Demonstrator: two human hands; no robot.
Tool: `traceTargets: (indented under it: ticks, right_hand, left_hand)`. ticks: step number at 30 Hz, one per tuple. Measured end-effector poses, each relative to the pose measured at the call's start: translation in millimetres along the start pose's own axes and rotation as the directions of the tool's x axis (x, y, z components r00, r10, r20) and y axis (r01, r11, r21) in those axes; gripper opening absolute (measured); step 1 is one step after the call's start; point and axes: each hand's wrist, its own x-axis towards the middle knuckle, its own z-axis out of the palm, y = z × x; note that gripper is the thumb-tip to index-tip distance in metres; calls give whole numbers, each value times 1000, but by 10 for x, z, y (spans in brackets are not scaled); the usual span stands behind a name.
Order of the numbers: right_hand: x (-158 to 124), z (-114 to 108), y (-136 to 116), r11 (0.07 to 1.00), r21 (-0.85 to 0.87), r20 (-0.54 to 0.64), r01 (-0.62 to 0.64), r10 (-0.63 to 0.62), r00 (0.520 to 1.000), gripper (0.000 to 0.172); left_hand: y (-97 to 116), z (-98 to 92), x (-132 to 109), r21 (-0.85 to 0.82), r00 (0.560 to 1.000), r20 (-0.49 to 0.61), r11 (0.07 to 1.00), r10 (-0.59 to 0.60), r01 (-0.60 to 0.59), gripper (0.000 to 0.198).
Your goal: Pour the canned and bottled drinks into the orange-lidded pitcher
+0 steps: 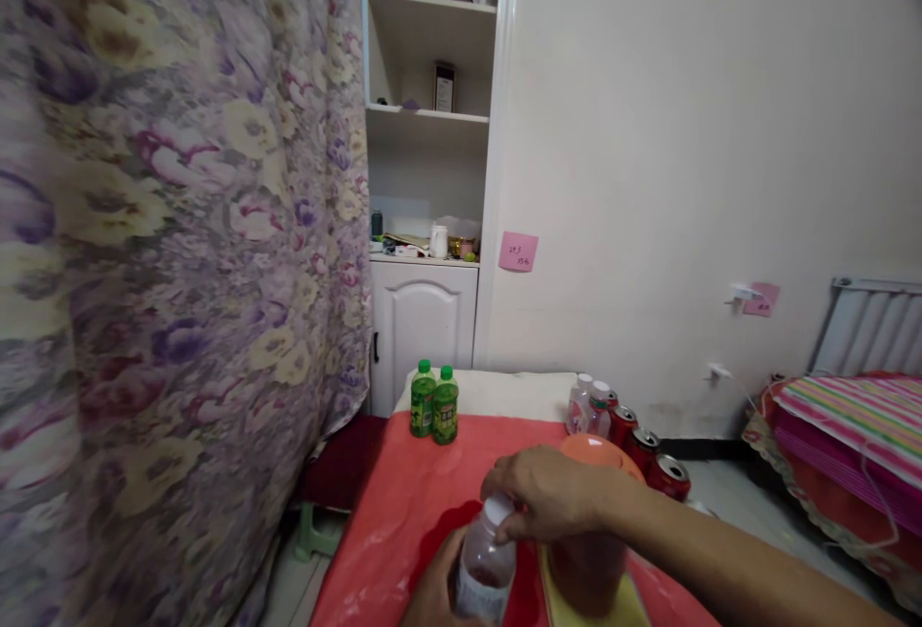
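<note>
A clear plastic bottle (487,565) with a white cap (498,511) stands upright, low in the middle of the head view. My left hand (437,581) is wrapped round its body from the left. The fingers of my right hand (544,491) are closed on the cap from above and the right. Whether the cap is loose or tight I cannot tell. Beneath my right forearm is an orange, rounded container (587,565), partly hidden, on a yellow surface (638,600).
Two green drink bottles (434,408) stand at the red-covered table's (375,550) back left. Clear bottles (589,406) and several red cans (668,478) line its right side. A floral curtain (180,272) hangs at left; a shelf cabinet (424,320) stands behind.
</note>
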Motion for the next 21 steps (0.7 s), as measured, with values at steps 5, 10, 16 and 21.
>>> traceTargets:
  ticks: [5, 10, 16, 21]
  right_hand:
    - [18, -44, -65, 997, -2, 11, -80, 80, 997, 64]
    - [46, 36, -65, 1000, -5, -45, -15, 15, 999, 38]
    - [119, 71, -76, 994, 32, -50, -105, 107, 993, 51]
    - [95, 47, -96, 998, 22, -41, -65, 66, 997, 55]
  left_hand:
    - [3, -6, 7, -26, 1000, -1, 1000, 6, -6, 73]
    - [-59, -41, 26, -10, 998, -35, 999, 46, -46, 73]
    - [-146, -61, 57, 32, 986, -138, 996, 91, -88, 76]
    - [17, -27, 42, 31, 989, -118, 996, 88, -85, 71]
